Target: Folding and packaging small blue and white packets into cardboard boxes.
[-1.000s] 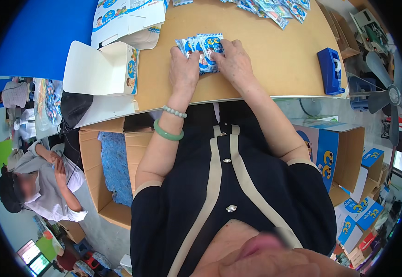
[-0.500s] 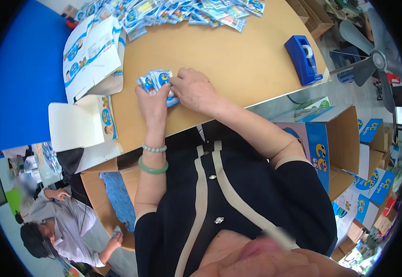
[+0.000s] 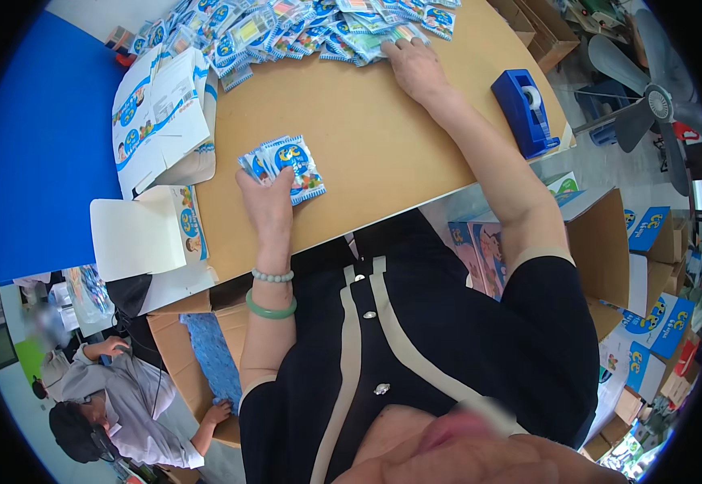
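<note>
My left hand (image 3: 267, 198) is closed round a small fanned stack of flat blue-and-white packets (image 3: 294, 165), its thumb pressed on the front one; colourful shapes are printed on it. Farther off, my right arm stretches to the right edge of a large heap of similar packets (image 3: 286, 36). There my right hand (image 3: 419, 71) has its fingertips on a packet with a clear, greenish-orange face (image 3: 404, 34). The thumb of that hand is mostly hidden.
Flattened white-and-blue cartons (image 3: 161, 121) lie at the left, behind an open white box (image 3: 137, 238). A blue tape dispenser (image 3: 524, 113) stands at the table's right edge. Open cardboard boxes (image 3: 597, 250) and a fan (image 3: 657, 103) are at right; a co-worker (image 3: 117, 403) sits lower left.
My right hand has left the stack and moved far and right to the heap. The left hand still holds the packets, whose front one now shows more fully. The co-worker's hand has shifted.
</note>
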`<action>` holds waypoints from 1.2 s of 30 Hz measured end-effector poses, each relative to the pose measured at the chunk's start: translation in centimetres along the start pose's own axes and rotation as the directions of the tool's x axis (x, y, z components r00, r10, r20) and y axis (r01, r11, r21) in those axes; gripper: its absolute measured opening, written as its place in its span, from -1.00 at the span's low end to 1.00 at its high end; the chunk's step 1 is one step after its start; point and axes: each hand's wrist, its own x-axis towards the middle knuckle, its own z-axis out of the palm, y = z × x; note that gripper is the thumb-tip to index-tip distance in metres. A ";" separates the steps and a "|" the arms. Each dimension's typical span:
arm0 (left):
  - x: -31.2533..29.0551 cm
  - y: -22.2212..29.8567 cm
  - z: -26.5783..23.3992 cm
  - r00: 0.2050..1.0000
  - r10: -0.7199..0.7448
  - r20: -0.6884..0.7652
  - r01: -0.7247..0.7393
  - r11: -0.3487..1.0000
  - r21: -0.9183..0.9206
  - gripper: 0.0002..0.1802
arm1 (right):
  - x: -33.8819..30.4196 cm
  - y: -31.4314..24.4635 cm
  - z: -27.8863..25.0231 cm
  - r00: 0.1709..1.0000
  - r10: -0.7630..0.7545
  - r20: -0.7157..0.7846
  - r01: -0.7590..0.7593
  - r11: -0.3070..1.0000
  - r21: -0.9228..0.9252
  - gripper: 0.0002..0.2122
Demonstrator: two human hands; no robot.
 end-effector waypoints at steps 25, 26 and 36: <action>0.1 -0.3 -0.8 0.999 -0.039 -0.036 0.046 0.973 0.225 -0.43 | -1.8 -4.8 -9.0 0.923 0.309 0.231 -0.378 0.610 0.697 -0.82; 0.2 -0.5 -0.7 0.999 -0.029 -0.043 0.038 0.972 0.233 -0.42 | -1.8 -7.0 -8.6 0.979 0.200 -0.039 -0.152 0.846 0.511 -0.81; -0.7 1.3 -0.8 0.996 -0.061 -0.062 0.079 0.936 0.342 -0.41 | -2.5 -9.9 -3.9 0.934 -0.356 0.026 0.348 0.924 0.161 -0.71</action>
